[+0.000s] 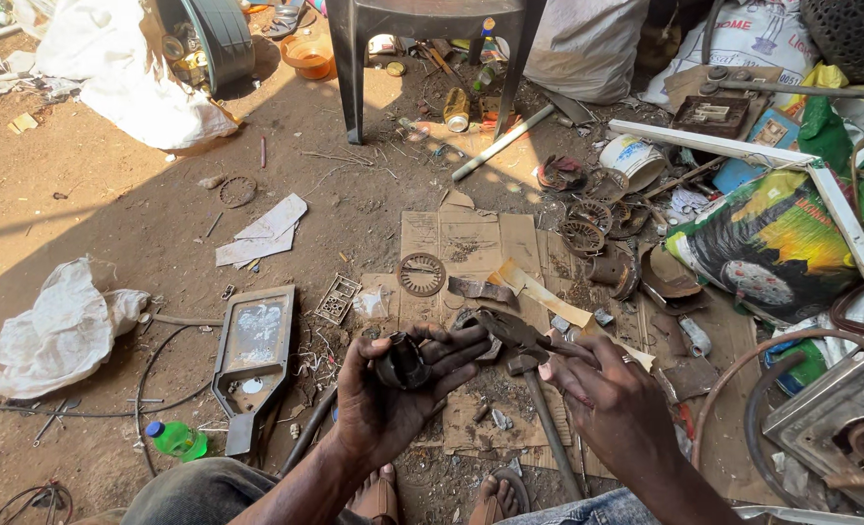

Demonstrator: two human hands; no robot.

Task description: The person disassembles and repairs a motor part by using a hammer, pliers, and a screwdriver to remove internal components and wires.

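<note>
**Both hands busy over the cardboard**

The left hand (385,394) is curled, palm up, around a small dark round metal part (402,361), fingers closed about it. The right hand (609,399) grips the handles of dark pliers (510,335), whose jaws point toward the metal part from just beside it. Both hands hover over the near edge of a flattened cardboard sheet (471,243) spread on the dirt.

Beyond the cardboard stands a dark plastic chair (432,39). To the right of the cardboard lies a colourful printed sack (772,243), with a white frame bar (714,144) across it. To the left of the cardboard lie a crumpled white cloth (57,331) and, nearer, a grey lamp housing (254,350). A hammer (544,408) rests on the cardboard's near edge, under the right hand. A slotted metal ring (421,274) sits on the cardboard's middle. A green bottle (177,439) lies well left of the cardboard, by the lamp housing.
</note>
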